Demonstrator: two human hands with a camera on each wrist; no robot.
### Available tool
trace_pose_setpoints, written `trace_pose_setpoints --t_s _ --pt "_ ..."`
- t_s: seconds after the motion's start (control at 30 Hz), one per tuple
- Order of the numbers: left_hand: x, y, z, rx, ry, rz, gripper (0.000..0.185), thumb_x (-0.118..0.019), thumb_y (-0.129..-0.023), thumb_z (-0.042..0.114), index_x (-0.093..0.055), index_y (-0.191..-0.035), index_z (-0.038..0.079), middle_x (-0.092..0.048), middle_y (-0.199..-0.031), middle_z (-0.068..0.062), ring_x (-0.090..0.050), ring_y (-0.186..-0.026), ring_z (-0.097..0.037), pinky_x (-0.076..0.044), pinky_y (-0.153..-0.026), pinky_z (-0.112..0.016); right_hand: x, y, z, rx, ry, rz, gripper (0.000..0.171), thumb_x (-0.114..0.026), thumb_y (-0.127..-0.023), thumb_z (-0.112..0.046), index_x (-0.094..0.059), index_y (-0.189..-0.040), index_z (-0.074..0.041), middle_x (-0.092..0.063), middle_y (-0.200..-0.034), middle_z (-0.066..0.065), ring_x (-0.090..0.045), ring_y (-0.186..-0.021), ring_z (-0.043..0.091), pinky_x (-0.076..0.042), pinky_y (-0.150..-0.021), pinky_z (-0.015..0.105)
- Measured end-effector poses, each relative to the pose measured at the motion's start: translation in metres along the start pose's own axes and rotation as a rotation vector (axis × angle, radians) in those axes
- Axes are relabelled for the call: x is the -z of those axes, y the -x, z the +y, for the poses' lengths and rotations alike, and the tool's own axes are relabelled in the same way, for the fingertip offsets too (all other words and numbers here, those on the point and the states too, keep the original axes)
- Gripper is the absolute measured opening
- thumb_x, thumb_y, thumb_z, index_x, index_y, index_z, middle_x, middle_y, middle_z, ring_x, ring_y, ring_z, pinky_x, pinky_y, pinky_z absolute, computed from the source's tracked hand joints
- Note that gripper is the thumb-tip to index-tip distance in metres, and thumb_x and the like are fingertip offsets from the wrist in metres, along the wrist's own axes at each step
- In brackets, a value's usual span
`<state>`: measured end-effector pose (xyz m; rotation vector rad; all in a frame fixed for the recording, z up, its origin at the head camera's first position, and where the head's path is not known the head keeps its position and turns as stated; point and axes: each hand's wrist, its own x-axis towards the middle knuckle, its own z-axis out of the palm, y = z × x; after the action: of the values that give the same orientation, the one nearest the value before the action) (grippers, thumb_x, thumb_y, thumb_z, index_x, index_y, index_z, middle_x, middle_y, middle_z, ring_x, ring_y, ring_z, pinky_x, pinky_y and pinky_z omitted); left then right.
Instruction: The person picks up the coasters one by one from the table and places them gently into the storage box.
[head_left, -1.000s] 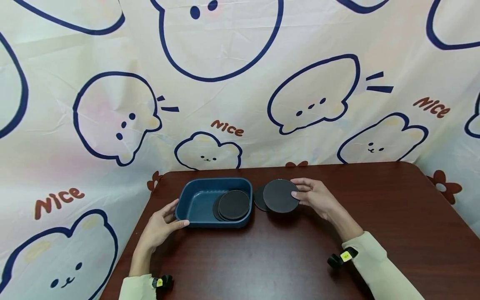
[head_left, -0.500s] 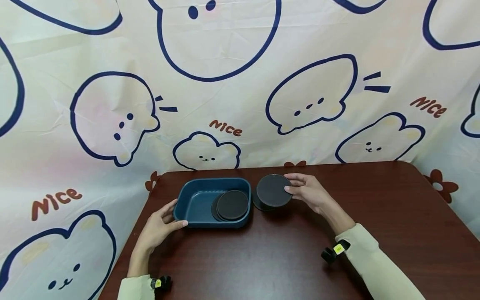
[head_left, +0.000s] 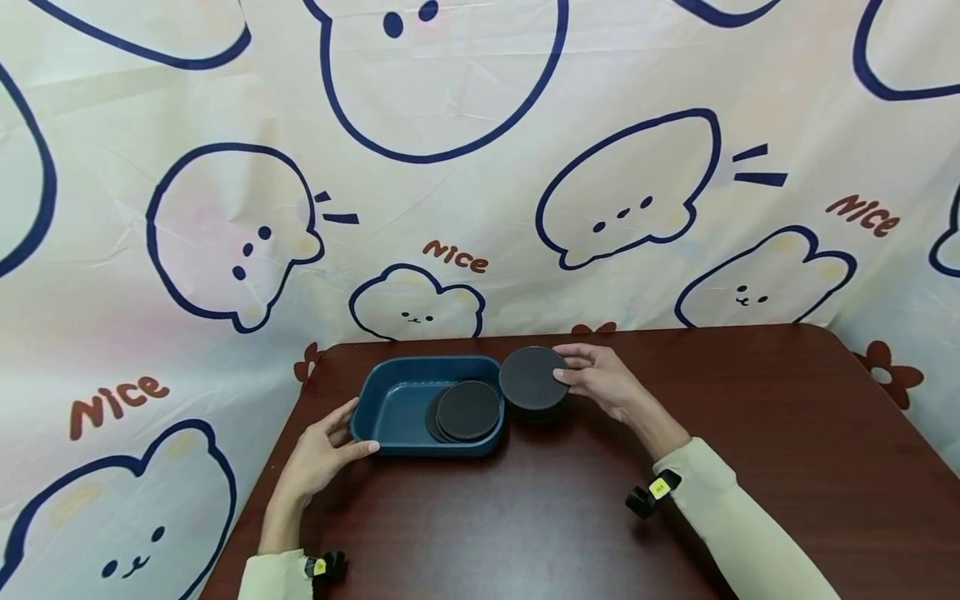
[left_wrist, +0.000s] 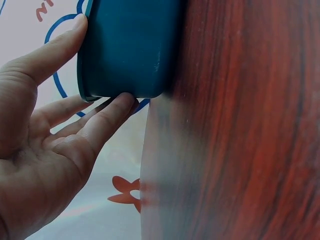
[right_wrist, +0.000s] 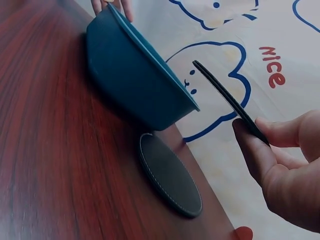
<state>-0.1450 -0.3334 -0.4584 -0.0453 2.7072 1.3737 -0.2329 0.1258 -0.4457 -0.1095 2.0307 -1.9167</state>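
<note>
A blue rectangular plastic bin [head_left: 401, 450] stands on the table, with several round black coasters [head_left: 468, 410] overlapping in its right end. My left hand [head_left: 318, 458] holds the bin's near left corner, thumb on the near rim and fingers against the end wall, as the left wrist view shows. Between thumb and fingers, my right hand [head_left: 603, 383] pinches another black coaster [head_left: 532, 377] by its edge, raised just right of the bin. Beneath it on the table lies a coaster with a stitched edge [right_wrist: 170, 175], close to the bin's right end and mostly hidden in the head view.
The dark brown wooden table [head_left: 555, 517] ends at a back edge just behind the bin. A pale cloth [head_left: 510, 208] printed with cartoon bears hangs behind and to both sides.
My right hand has moved left with the pinched coaster, from over the table to right beside the bin's right rim, now covering the coaster below. My left hand and the bin have stayed put.
</note>
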Motion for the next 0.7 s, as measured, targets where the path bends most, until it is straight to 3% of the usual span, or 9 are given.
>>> trace_pose_setpoints --t_s 0.7 --pt "-0.001 0.001 0.001 0.005 0.009 0.004 0.088 -0.081 -0.098 0.022 -0.032 -0.169 0.007 -0.047 -0.165 -0.027 -0.057 -0.144 -0.046 -0.059 -0.107 -0.050 -0.036 -0.020 -0.011 -0.002 -0.071 -0.025 0.053 -0.068 -0.104 -0.003 -0.053 -0.155 -0.002 -0.060 -0.147 0.027 -0.077 -0.094 0.012 -0.064 -0.087 0.027"
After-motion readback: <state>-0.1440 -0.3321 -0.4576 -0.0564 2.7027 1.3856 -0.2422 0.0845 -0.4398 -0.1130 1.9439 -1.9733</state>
